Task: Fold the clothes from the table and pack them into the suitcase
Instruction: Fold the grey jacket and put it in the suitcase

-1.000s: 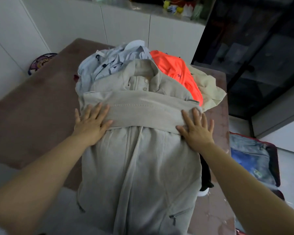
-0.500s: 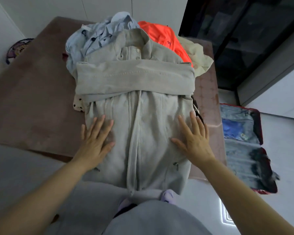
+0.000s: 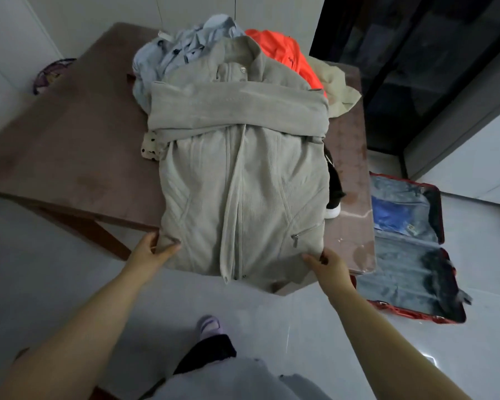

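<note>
A grey zip jacket (image 3: 243, 174) lies front-up on the brown table (image 3: 70, 145), sleeves folded across its chest, hem hanging over the near edge. My left hand (image 3: 153, 249) pinches the hem's left corner. My right hand (image 3: 326, 262) grips the hem's right corner. Behind the jacket lie a light blue shirt (image 3: 171, 50), an orange garment (image 3: 289, 56) and a cream garment (image 3: 338, 85). A red suitcase (image 3: 410, 249) lies open on the floor to the right, with blue clothing inside its far half.
A spotted cloth (image 3: 150, 147) peeks out under the jacket's left side, a black and white item (image 3: 334, 189) under its right. Dark glass doors (image 3: 416, 67) stand behind the suitcase. White cabinets line the far wall. My slippered foot (image 3: 208, 327) rests on the grey tile floor.
Both hands slid from the folded sleeves down the jacket's front to its hem and closed on the two bottom corners. The view tilted down and back.
</note>
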Motion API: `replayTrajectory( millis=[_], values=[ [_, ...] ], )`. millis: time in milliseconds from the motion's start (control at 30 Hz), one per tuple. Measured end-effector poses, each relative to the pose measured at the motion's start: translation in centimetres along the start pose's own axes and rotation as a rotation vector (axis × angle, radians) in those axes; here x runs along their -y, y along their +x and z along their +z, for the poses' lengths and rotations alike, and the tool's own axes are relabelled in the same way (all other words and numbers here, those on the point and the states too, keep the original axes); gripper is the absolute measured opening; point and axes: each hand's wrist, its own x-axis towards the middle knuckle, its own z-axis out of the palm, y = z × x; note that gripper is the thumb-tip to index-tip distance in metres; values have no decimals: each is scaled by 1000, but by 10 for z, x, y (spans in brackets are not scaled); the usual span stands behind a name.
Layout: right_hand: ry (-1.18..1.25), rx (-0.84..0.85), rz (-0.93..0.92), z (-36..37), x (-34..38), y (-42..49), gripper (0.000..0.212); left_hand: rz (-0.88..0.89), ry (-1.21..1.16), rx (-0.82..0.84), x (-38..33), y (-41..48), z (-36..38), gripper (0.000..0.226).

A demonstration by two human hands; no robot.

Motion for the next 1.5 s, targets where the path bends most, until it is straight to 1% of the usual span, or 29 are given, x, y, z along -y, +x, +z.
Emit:
replayTrajectory(
  millis=[33, 100, 167, 200, 233, 267, 367, 433, 500, 567, 633, 700, 800, 833, 867, 933, 967, 1033, 1067, 1100, 1167, 1233, 1300, 1333, 1400, 1500],
  values=[
    [53, 21, -14, -4, 2, -3, 15, -22, 40, 23, 3, -2, 0, 56],
    [186, 51, -47, -12, 4, -12, 18, -13, 113, 16, 5, -10, -2, 42],
    [224, 57, -88, -18, 5, -23, 21, 31, 116, -49, 5, -19, -3, 12],
    [216, 40, -105, -22, 6, -29, 17, 51, 120, -73, 4, -25, -4, 6],
    [198, -1, -123, -24, 7, -34, 13, 68, 117, -88, 3, -31, -5, 11],
    [175, -59, -140, -27, 9, -39, 17, 86, 88, -89, 4, -35, -5, 13],
    [143, -198, -152, -34, 11, -45, 37, 88, -96, -90, 7, -49, -9, 14],
    [112, -216, -134, -36, 12, -47, 52, 53, -142, -86, 13, -54, -10, 17],
    [17, -190, -135, -36, 8, -46, 60, 46, -87, -129, 14, -58, -9, 24],
    [-74, -108, -124, -36, 3, -41, 53, 73, -52, -239, 13, -61, -7, 27],
    [29, 11, -61, -40, -4, -37, 39, 106, -94, -348, 8, -66, -6, 27],
    [182, 101, -1, -46, -11, -36, 29, 139, -126, -385, 6, -71, -8, 37],
    [414, 182, 63, -53, -15, -40, 25, 183, -84, -266, 15, -72, -19, 65],
    [453, 177, 69, -54, -15, -40, 26, 218, -65, -220, 18, -74, -22, 70],
    [441, 150, 55, -54, -14, -42, 27, 275, -25, -181, 20, -77, -24, 74],
    [286, 16, -13, -53, -8, -47, 31, 397, 152, -140, 26, -80, -27, 81],
    [210, -60, -66, -53, -4, -49, 34, 443, 232, -116, 27, -80, -29, 80],
    [129, -114, -198, -58, 8, -58, 41, 489, 290, -63, 23, -81, -37, 74],
    [88, -111, -266, -62, 17, -62, 39, 482, 277, -39, 16, -81, -42, 71],
    [47, -105, -326, -67, 26, -64, 32, 462, 256, -19, 8, -82, -48, 67],
    [5, -108, -420, -80, 47, -61, 12, 427, 147, 23, -18, -86, -60, 55],
    [1, -122, -484, -92, 73, -51, 4, 384, -99, 84, -48, -86, -70, 40],
    [35, -131, -536, -101, 102, -39, 2, 349, -307, 154, -79, -81, -78, 27],
    [61, -141, -550, -103, 116, -32, 2, 361, -350, 166, -95, -75, -82, 24],
    [134, -168, -541, -105, 144, -16, 4, 395, -361, 163, -125, -58, -88, 22],
    [249, -174, -497, -101, 188, 7, 6, 417, -256, 90, -167, -19, -88, 19]
  ],
)
